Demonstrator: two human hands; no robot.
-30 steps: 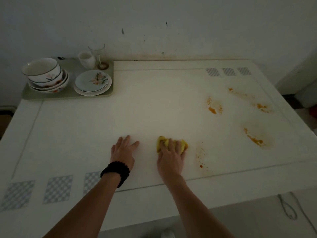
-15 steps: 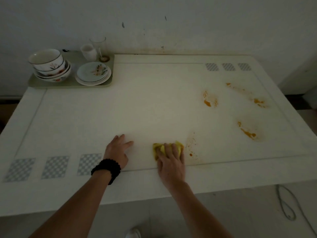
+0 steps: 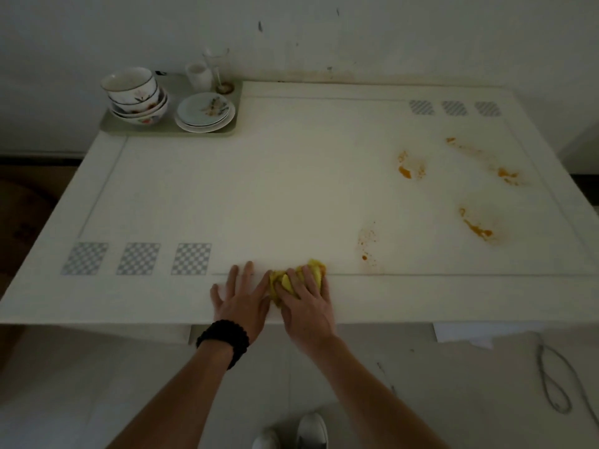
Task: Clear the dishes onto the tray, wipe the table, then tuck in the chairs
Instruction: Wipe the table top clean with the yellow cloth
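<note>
A yellow cloth [image 3: 280,282] lies bunched near the front edge of the white table [image 3: 259,196]. My right hand [image 3: 308,303] presses down on the cloth, fingers curled over it. My left hand [image 3: 240,301], with a black bead bracelet at the wrist, rests flat on the table just left of the cloth, fingers straight. Orange stains [image 3: 409,166] mark the right half of the table, with another smear [image 3: 476,226] nearer the right edge and small spots [image 3: 368,244] right of the cloth. At the far left corner a grey tray [image 3: 168,129] carries stacked bowls [image 3: 134,95], stacked plates [image 3: 205,112], a white cup [image 3: 198,76] and a glass [image 3: 216,68].
A white wall runs behind the table. Checkered grey patches [image 3: 139,258] decorate the front left of the tabletop. A cord [image 3: 554,380] lies looped on the floor at the right. My shoes [image 3: 311,431] show at the bottom.
My right hand has dragged the cloth back toward the table's front edge. My left hand slid back with it and now lies right beside the cloth.
</note>
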